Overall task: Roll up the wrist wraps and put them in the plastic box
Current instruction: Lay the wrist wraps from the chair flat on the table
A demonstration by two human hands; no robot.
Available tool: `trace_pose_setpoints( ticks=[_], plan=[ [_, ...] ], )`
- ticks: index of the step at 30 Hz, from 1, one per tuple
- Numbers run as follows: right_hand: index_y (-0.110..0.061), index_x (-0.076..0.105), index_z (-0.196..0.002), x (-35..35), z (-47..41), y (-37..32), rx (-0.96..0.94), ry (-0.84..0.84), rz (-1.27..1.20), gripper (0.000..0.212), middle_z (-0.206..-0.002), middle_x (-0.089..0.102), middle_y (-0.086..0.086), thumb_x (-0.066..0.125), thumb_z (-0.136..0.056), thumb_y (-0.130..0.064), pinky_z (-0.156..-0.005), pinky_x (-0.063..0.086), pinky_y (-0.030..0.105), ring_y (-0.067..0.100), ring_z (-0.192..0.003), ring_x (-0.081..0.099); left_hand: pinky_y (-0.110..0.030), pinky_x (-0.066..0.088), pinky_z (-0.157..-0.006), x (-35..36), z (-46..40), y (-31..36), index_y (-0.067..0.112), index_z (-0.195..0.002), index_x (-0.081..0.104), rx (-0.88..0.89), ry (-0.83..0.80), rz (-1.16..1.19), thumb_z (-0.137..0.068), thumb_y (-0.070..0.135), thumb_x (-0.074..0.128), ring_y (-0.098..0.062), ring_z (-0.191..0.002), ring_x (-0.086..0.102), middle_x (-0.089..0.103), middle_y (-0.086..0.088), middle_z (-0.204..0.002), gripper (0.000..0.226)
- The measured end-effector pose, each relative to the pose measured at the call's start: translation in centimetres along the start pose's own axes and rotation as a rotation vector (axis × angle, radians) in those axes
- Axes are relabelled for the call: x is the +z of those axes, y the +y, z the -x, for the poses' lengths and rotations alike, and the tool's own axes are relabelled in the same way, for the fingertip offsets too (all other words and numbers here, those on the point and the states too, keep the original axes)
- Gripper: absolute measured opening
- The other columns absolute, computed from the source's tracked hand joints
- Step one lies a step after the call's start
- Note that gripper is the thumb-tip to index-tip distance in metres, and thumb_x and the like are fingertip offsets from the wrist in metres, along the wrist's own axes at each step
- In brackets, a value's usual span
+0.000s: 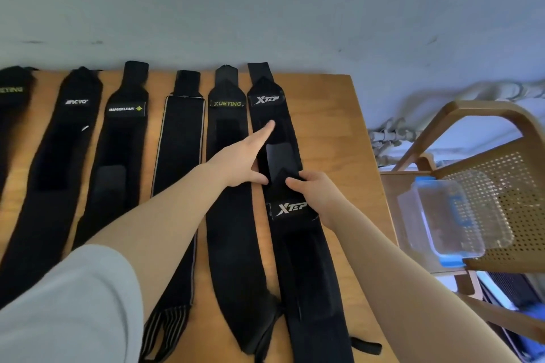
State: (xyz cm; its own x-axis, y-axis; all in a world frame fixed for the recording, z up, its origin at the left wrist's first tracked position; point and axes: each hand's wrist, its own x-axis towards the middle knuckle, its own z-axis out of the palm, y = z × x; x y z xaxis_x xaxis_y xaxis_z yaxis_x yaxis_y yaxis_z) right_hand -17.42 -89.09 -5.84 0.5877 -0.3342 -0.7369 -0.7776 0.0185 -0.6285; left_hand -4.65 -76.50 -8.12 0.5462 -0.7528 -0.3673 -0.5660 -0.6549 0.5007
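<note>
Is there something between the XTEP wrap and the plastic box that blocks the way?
Nothing visible blocks it. The XTEP wrap lies nearest the table's right edge, and the plastic box sits open-topped on the chair just beyond.

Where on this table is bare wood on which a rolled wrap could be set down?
The widest bare strip of table lies between the XTEP wrap and the right edge. Narrow gaps separate the other wraps. The left side is crowded. The plastic box sits on the chair.
</note>
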Motion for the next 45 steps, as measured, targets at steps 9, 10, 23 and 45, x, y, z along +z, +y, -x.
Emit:
trace_pose_setpoints(
  ticks=[9, 10, 23, 45],
  plan=[
    [-0.009, 0.039, -0.141, 1.0, -0.5, -1.3, 0.087, 0.102, 0.19, 0.053, -0.126, 0.056, 0.012, 0.058, -0.093, -0.023, -0.089, 0.049, 0.034, 0.026, -0.111, 0.057, -0.038, 0.036, -0.109, 0.1, -0.4, -0.4, 0.038, -0.149, 0.007, 0.064, -0.076, -0.226, -0.088, 0.038, 0.062, -0.026, -0.143, 0.019, -0.01, -0.001, -0.159, 0.082],
    [-0.007, 0.042, -0.138, 1.1, -0.5, -1.5, 0.101, 0.107, 0.219, 0.05, -0.123, 0.058, 0.014, 0.058, -0.093, -0.023, -0.09, 0.049, 0.034, 0.026, -0.109, 0.058, -0.038, 0.035, -0.11, 0.0, -0.3, -0.4, 0.037, -0.149, 0.008, 0.061, -0.084, -0.24, -0.088, 0.039, 0.061, -0.026, -0.144, 0.017, -0.011, 0.0, -0.159, 0.081],
    [-0.003, 0.057, -0.114, 0.2, 0.8, 2.2, 0.126, 0.121, 0.698, 0.049, -0.088, 0.06, 0.007, 0.048, -0.095, -0.047, -0.072, 0.05, 0.03, 0.02, -0.081, 0.059, -0.04, 0.009, -0.117, 1.5, -0.4, 1.8, 0.03, -0.151, -0.002, -0.081, -0.104, -0.393, -0.08, 0.078, 0.034, -0.029, -0.146, -0.002, -0.016, -0.007, -0.158, 0.094],
    [-0.019, -0.009, -0.152, 2.7, 4.5, 8.6, -0.474, 0.122, 1.343, 0.073, -0.159, -0.016, 0.004, 0.019, -0.097, -0.059, -0.117, -0.008, 0.045, 0.021, -0.146, -0.015, -0.043, -0.001, -0.117, 5.7, 12.4, 1.7, 0.005, -0.149, -0.009, -0.293, -0.028, -0.409, -0.067, 0.088, 0.037, -0.031, -0.145, -0.01, -0.016, -0.019, -0.156, 0.126]
  ],
)
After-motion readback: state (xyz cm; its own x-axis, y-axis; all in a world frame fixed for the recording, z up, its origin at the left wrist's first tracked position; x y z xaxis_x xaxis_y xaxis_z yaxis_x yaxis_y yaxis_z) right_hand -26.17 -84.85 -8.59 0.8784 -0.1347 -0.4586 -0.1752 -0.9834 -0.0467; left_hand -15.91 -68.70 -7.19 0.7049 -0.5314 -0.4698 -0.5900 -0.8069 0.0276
